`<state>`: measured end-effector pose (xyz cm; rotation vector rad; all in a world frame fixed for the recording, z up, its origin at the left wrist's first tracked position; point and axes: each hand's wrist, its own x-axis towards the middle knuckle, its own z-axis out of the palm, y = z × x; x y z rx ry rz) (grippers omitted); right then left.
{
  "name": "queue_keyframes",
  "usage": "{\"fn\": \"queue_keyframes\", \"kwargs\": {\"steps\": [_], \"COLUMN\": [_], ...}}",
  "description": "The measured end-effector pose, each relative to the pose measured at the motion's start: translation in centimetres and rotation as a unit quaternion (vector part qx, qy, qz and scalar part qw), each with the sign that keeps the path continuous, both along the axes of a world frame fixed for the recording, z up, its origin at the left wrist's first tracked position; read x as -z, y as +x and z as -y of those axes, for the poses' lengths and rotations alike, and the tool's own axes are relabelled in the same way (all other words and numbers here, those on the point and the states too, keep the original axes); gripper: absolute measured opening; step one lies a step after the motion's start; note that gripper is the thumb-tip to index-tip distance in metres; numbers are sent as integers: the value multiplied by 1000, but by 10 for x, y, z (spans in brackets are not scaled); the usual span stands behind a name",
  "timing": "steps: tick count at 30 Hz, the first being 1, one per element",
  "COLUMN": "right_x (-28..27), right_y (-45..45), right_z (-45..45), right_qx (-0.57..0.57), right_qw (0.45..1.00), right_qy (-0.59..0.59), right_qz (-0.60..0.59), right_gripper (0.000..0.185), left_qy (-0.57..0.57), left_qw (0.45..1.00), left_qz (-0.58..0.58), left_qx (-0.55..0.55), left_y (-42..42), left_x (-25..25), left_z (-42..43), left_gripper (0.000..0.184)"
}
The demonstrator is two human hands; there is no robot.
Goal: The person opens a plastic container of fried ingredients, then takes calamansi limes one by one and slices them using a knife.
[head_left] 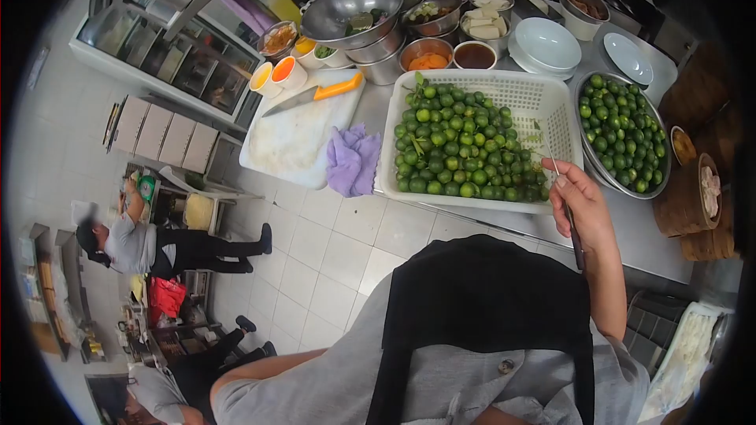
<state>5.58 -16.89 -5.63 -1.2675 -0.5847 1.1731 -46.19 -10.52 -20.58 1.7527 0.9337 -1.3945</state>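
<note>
My right hand (581, 197) is closed around a slim knife (577, 238) with a dark handle. Its thin blade points up past the fingers, over the near right corner of a white plastic basket (555, 110). Small green limes (457, 138), some with leaves, fill the left and middle of this basket. To the right of the hand, a round metal bowl (665, 177) holds more limes (622, 130). My left arm (264, 370) runs down out of the picture, and its hand is out of view.
A purple cloth (353, 159) and an orange-handled knife (315, 94) lie on a white cutting board (276, 145). Behind stand metal bowls (346, 12), sauce cups (288, 72) and white plates (549, 41). Bamboo steamers (681, 205) stand right. Two people (142, 240) (161, 386) are at left.
</note>
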Motion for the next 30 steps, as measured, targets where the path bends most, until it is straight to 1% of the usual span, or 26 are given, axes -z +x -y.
{"fn": "queue_keyframes", "kwargs": {"steps": [3, 4, 7, 9, 11, 12, 13, 14, 15, 16, 17, 18, 19, 20, 21, 23, 25, 26, 28, 30], "right_x": [-1, -1, -3, -1, 0, -1, -1, 0, 1, 3, 4, 2, 1, 0, -1, -4, -1, 0, 3, 5], "right_y": [-4, -3, -1, 1, 1, -1, -2, -2, -1, -1, -2, -2, -4, -4, -5, -8, -7, -8, -9, -9], "right_z": [5, 5, 18, 19, 22, 21, 21, 21, 20, 20, 21, 22, 24, 26, 27, 32, 38, 41, 44, 48], "right_qx": [25, 15, 30, 29, 31, 40, 49, 44, 49, 49, 48, 46, 50, 50, 50, 54, 23, 20, 20, 13], "right_qw": [1000, 1000, 999, 999, 999, 999, 998, 999, 998, 998, 998, 998, 998, 998, 998, 998, 1000, 1000, 1000, 1000], "right_qy": [-7, -8, -24, -20, -15, -4, 8, 9, 9, 8, 7, 13, 12, 15, 19, 16, -1, -3, -6, -9], "right_qz": [-6, -6, -1, -11, -19, -22, -24, -22, -23, -26, -30, -41, -38, -38, -38, -37, -1, 6, 14, 21], "right_gripper": [34, 34, 35, 35, 37, 39, 40, 43, 43, 43, 43, 44, 44, 44, 43, 42, 38, 36, 35, 35], "left_qy": [-29, -41, -121, -200, -273, -250, -191, -72, 30, 59, 86, 105, 123, 134, 145, 264, 270, 271, 321, 306], "left_qw": [1000, 999, 992, 978, 955, 957, 965, 991, 980, 962, 938, 891, 829, 797, 763, 714, 785, 783, 799, 800], "left_qz": [7, 11, 32, 62, 118, 149, 176, 85, 189, 261, 332, 438, 541, 583, 623, 614, 502, 503, 397, 397], "left_qx": [7, 11, 3, -5, -8, 7, 25, 78, 57, 51, 44, 60, 72, 84, 95, 208, 242, 245, 318, 329], "left_y": [-8, -10, -5, 13, 47, 75, 116, 181, 212, 236, 258, 285, 314, 346, 377, 425, 453, 463, 478, 484], "left_x": [7, 9, 2, -12, -44, -69, -108, -169, -206, -226, -234, -232, -228, -211, -184, -127, -112, -104, -92, -90], "left_z": [-8, -13, -30, -50, -82, -102, -127, -136, -138, -138, -139, -137, -134, -139, -147, -163, -155, -154, -151, -155], "left_gripper": [48, 47, 46, 46, 45, 45, 45, 41, 36, 29, 22, 18, 15, 16, 18, 23, 28, 28, 29, 29]}}
